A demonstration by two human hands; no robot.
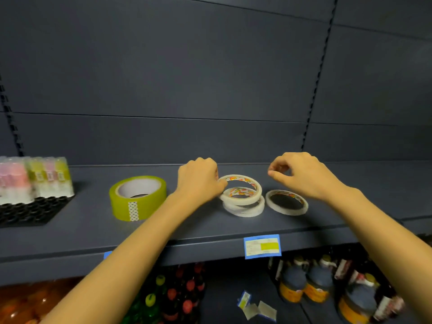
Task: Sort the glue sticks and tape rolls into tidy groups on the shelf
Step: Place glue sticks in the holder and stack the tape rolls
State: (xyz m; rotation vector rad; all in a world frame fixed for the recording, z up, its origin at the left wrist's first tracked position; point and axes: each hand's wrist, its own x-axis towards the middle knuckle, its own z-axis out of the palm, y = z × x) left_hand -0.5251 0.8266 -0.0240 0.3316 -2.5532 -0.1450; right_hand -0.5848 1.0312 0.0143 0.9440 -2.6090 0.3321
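Now, shelf: I see the stock spread along it, with the glue sticks at its left end.
Left hand: fingers curled on the left rim of the thin tape stack, mid-shelf, whose top ring sits tilted.
Right hand: fingers curled, thumb near forefinger, holding nothing I can see.
Wide green roll: lies flat, left of the left hand.
Lone thin roll: lies flat just right of the stack, directly under the right hand, which I judge the nearer one to lift it.
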